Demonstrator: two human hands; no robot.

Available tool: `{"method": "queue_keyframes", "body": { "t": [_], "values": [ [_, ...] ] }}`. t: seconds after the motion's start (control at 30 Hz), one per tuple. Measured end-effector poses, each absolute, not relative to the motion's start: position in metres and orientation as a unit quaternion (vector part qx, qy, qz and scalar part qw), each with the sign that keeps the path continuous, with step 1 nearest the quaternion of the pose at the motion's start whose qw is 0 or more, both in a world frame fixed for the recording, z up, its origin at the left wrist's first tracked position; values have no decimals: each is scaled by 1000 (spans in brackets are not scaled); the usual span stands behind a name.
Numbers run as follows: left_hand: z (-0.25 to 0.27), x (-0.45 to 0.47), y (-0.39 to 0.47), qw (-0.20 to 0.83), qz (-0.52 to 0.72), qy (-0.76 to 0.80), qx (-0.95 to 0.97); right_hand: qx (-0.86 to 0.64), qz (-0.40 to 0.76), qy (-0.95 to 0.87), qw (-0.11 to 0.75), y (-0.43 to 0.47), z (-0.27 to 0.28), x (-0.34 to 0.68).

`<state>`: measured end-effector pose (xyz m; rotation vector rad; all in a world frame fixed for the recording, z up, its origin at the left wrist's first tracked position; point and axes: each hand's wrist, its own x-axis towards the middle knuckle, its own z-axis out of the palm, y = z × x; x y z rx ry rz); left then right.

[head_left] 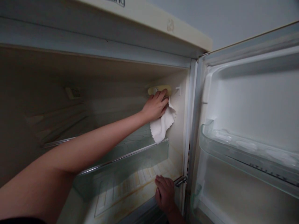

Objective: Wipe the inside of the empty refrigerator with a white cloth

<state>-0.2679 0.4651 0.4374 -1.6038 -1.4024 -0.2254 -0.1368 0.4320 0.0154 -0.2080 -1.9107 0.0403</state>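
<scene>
Centrally, white cloth (161, 127) with scalloped edges, hanging in soft folds, clamped in the fingers of the left hand (154, 107), beside a yellowish cover (153, 90) inside an open refrigerator (179, 32). Right hand (165, 191) low at the front edge; grip impossible to tell. Below, clear panel (140, 160) above a ribbed, brown-stained floor (112, 197). At right, door (257, 96) with clear rack (238, 158); beyond, plain grey wall (245, 18).

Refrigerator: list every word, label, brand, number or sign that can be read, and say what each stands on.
Top panel: a framed label, cut off by the picture's upper edge; its last letter looks like "g", the rest cannot be read.
Same panel: a faint brownish mark, with no legible sign.
Clear door shelf: dark marks, too blurred to tell whether they are letters.
No complete word or number is readable.
</scene>
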Motion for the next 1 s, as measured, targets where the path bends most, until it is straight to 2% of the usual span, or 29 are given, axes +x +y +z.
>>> {"method": "queue_keyframes", "body": {
  "t": [0.33,0.73,1.0],
  "values": [
    [430,-276,464,493,-93,-554,-664,-91,20,-816,571,434,11,-139],
    [425,-280,458,440,-107,-576,-681,-97,30,-813,574,432,14,-139],
    [407,-251,474,400,-242,-620,-631,-97,18,-812,575,431,16,-138]
  ]
}}
